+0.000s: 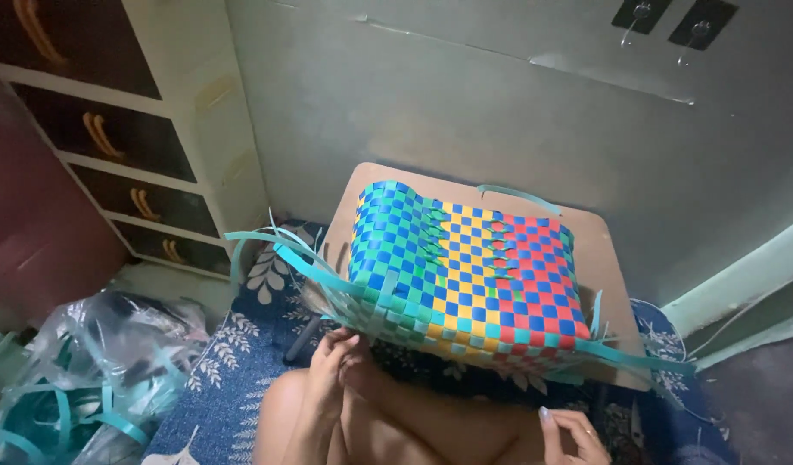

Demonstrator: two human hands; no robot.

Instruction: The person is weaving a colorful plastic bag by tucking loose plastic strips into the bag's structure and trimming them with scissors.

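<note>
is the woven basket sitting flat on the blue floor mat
No, the woven basket rests on a small wooden table above the blue mat, its near edge touched by the left hand.

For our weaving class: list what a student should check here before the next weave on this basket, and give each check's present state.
1. Basket resting on the small table: ok; its near edge overhangs toward the person.
2. Left hand at the near rim: ok, fingers touch the strips there.
3. Right hand on the work: not ok, it is low and apart from the basket.
4. Loose teal strips free to pull: ok, they fan out at the left corner.
5. Spare strips in the plastic bag on the floor: ok.
6. Rim weave tight: cannot tell, underside is in shadow.
</note>
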